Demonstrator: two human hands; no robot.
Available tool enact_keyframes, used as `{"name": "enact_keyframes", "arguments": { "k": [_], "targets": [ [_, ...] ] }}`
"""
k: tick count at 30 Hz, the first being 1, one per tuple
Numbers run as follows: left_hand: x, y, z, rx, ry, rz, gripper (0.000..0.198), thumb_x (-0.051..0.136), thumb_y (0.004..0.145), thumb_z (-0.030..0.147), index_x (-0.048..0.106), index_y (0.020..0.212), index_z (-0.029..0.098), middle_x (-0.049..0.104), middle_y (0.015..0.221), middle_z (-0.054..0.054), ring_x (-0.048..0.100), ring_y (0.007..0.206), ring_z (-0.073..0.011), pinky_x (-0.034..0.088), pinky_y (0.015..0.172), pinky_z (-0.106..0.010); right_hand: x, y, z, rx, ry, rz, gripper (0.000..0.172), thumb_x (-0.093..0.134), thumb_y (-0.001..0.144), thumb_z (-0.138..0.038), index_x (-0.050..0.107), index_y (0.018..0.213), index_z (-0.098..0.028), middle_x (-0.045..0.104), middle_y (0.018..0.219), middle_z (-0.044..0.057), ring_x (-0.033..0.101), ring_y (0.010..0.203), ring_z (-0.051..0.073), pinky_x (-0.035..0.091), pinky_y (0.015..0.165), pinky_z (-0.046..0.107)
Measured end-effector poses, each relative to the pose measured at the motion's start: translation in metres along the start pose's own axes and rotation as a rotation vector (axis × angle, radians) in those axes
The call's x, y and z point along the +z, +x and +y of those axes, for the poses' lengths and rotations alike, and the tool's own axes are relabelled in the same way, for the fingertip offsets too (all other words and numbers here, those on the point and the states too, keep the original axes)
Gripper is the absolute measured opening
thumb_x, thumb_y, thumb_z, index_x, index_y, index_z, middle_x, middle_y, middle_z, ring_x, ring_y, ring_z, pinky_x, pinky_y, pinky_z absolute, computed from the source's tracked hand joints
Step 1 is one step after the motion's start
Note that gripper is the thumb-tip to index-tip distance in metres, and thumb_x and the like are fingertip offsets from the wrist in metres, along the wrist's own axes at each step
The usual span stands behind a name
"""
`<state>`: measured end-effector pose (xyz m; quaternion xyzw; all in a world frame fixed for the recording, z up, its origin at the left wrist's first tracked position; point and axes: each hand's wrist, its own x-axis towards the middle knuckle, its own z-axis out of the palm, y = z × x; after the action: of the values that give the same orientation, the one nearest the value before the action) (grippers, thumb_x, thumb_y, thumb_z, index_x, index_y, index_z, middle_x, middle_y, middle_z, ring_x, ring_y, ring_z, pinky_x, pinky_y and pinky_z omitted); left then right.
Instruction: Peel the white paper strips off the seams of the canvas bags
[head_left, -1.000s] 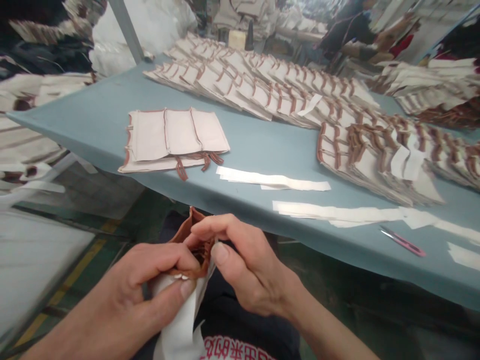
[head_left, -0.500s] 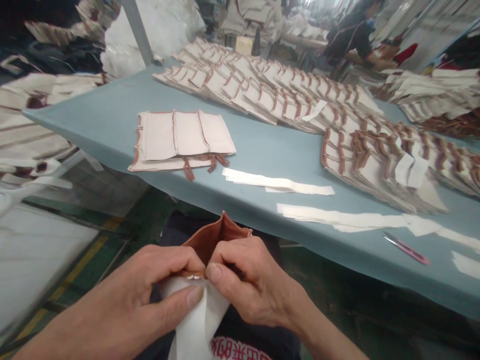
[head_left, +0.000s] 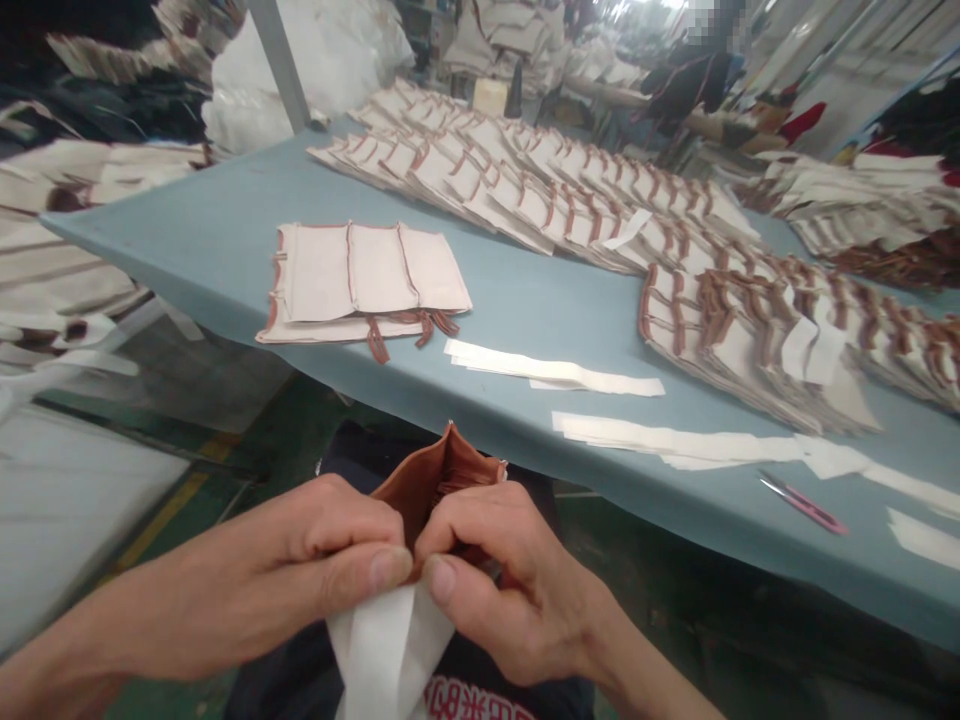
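Note:
Over my lap, my left hand [head_left: 352, 550] and my right hand [head_left: 480, 565] meet at the edge of a fabric pouch with a brown lining [head_left: 420, 480]. A white strip [head_left: 382, 640] hangs down from that edge, with paler cloth behind it. My left thumb presses the top of the strip against the pouch edge, and its fingers are curled behind. Right beside it, my right thumb and forefinger pinch the same edge. What lies directly under the fingertips is hidden.
Ahead is a blue-grey table [head_left: 517, 305]. On it lie a stitched cream panel with brown trim [head_left: 375, 270], loose white strips [head_left: 555, 372], pink-handled thread snips [head_left: 806, 505] and long overlapping rows of similar cream pieces [head_left: 562, 200]. A person [head_left: 686, 80] is in the background.
My left thumb has moved up onto the pouch edge, covering the small white stitches that showed there. The right hand has stayed pinched in nearly the same place.

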<state>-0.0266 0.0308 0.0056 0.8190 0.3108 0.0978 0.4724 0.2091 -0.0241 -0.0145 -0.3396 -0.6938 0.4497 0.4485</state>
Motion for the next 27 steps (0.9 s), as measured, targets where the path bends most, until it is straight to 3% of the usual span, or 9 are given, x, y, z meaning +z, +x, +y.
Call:
{"name": "enact_keyframes", "arguments": {
  "k": [3, 9, 12, 15, 17, 19, 23, 25, 27],
  "targets": [
    [0.003, -0.001, -0.001, 0.056, -0.014, -0.119, 0.047, 0.044, 0.118, 0.042, 0.053, 0.076, 0.023, 0.057, 0.071, 0.005, 0.059, 0.065, -0.0123, 0.046, 0.063, -0.019, -0.002, 0.000, 0.002, 0.078, 0.088, -0.041, 0.024, 0.056, 0.097, -0.024, 0.052, 0.074, -0.024, 0.054, 0.064, -0.006, 0.047, 0.054, 0.011, 0.043, 0.059, 0.025],
    [0.021, -0.012, -0.008, 0.084, 0.061, 0.093, 0.037, 0.049, 0.117, 0.038, 0.071, 0.088, 0.027, 0.080, 0.093, 0.002, 0.074, 0.092, -0.0174, 0.056, 0.089, -0.018, -0.001, 0.000, 0.010, 0.157, 0.157, -0.042, 0.031, 0.066, 0.097, -0.026, 0.050, 0.071, -0.024, 0.041, 0.059, -0.010, 0.034, 0.049, 0.007, 0.030, 0.050, 0.022],
    [0.027, -0.008, -0.008, 0.122, 0.070, 0.159, 0.035, 0.049, 0.116, 0.031, 0.069, 0.087, 0.026, 0.077, 0.087, 0.003, 0.072, 0.083, -0.0153, 0.055, 0.084, -0.018, 0.004, -0.001, 0.011, 0.052, 0.055, -0.001, 0.027, 0.060, 0.093, -0.021, 0.045, 0.072, -0.025, 0.042, 0.060, -0.010, 0.036, 0.049, 0.007, 0.032, 0.053, 0.024],
    [0.032, -0.001, -0.004, 0.139, 0.042, 0.172, 0.041, 0.044, 0.116, 0.028, 0.060, 0.078, 0.023, 0.067, 0.071, 0.004, 0.064, 0.067, -0.0139, 0.052, 0.072, -0.021, 0.012, -0.003, 0.013, -0.126, -0.136, 0.141, 0.023, 0.055, 0.089, -0.015, 0.043, 0.073, -0.026, 0.049, 0.063, -0.007, 0.044, 0.053, 0.009, 0.035, 0.056, 0.026],
    [0.034, 0.003, -0.003, 0.087, 0.002, 0.165, 0.046, 0.040, 0.116, 0.034, 0.052, 0.073, 0.023, 0.059, 0.068, 0.003, 0.058, 0.062, -0.0146, 0.049, 0.065, -0.024, 0.017, -0.004, 0.015, -0.153, -0.134, 0.211, 0.022, 0.055, 0.088, -0.013, 0.044, 0.073, -0.026, 0.051, 0.063, -0.007, 0.047, 0.053, 0.010, 0.036, 0.056, 0.025],
    [0.037, 0.007, -0.004, 0.010, -0.055, 0.162, 0.051, 0.038, 0.117, 0.044, 0.045, 0.071, 0.023, 0.049, 0.066, 0.004, 0.051, 0.062, -0.0152, 0.046, 0.063, -0.026, 0.023, -0.006, 0.017, -0.067, -0.015, 0.237, 0.025, 0.057, 0.090, -0.016, 0.044, 0.071, -0.025, 0.047, 0.060, -0.008, 0.044, 0.050, 0.009, 0.035, 0.053, 0.024],
    [0.047, 0.017, -0.011, -0.011, -0.276, 0.136, 0.066, 0.030, 0.116, 0.071, 0.035, 0.069, 0.025, 0.034, 0.064, 0.006, 0.037, 0.059, -0.0153, 0.038, 0.058, -0.029, 0.034, -0.012, 0.025, 0.137, 0.147, 0.287, 0.039, 0.061, 0.103, -0.040, 0.044, 0.070, -0.026, 0.043, 0.057, -0.007, 0.038, 0.050, 0.010, 0.030, 0.047, 0.024],
    [0.051, 0.020, -0.013, -0.029, -0.356, 0.104, 0.072, 0.025, 0.112, 0.082, 0.033, 0.069, 0.026, 0.031, 0.064, 0.006, 0.034, 0.059, -0.0156, 0.034, 0.055, -0.030, 0.036, -0.016, 0.028, 0.156, 0.146, 0.316, 0.046, 0.059, 0.107, -0.051, 0.046, 0.071, -0.025, 0.044, 0.058, -0.006, 0.039, 0.051, 0.011, 0.031, 0.048, 0.024],
    [0.054, 0.019, -0.013, -0.022, -0.348, 0.106, 0.071, 0.025, 0.113, 0.081, 0.032, 0.069, 0.026, 0.030, 0.064, 0.006, 0.033, 0.059, -0.0156, 0.033, 0.055, -0.031, 0.036, -0.018, 0.027, 0.113, 0.113, 0.311, 0.048, 0.057, 0.109, -0.053, 0.046, 0.071, -0.025, 0.045, 0.057, -0.006, 0.040, 0.050, 0.011, 0.032, 0.048, 0.025]
  ]
}}
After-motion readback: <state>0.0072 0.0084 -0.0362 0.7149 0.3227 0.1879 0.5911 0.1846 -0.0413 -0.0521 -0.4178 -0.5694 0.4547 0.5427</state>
